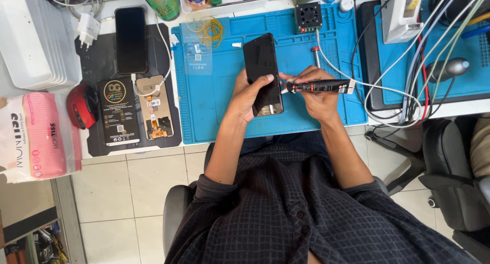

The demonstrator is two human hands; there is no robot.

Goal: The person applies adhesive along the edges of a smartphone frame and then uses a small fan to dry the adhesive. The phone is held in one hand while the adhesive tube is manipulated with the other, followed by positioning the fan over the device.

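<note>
While the left hand (248,93) wraps its grip around the dark phone (262,74), tilted above the blue mat (214,116) at mid-frame, the right hand (316,93) pinches a black tube (319,85), nozzle at the phone's right edge. Risks, as I judge: a hard squeeze could smear the screen; a slack grip could let the phone slide; the white cable (367,82) by the wrist could snag. White tray (224,1), top centre of the counter: small coloured pots and bits, too small to identify.

second phone (131,39) on charger | opened phone back (156,106) | pink tissue pack (37,135) | small fan (309,16) | yellow rubber bands (210,30)
</note>
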